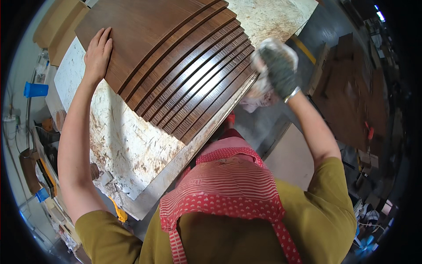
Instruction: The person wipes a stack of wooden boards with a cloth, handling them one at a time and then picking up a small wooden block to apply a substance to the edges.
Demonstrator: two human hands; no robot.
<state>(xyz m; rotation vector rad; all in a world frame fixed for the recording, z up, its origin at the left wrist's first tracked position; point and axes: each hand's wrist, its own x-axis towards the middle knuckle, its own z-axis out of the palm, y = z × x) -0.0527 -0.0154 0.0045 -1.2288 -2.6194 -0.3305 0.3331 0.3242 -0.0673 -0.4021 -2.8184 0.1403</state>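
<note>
dark grooved wood panels fanned, left hand pressed flat, gloved right hand clutching cloth

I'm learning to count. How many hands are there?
2. The bare left hand lies flat on the top wooden board; the gloved right hand grips a white cloth by the boards' edge.
</note>
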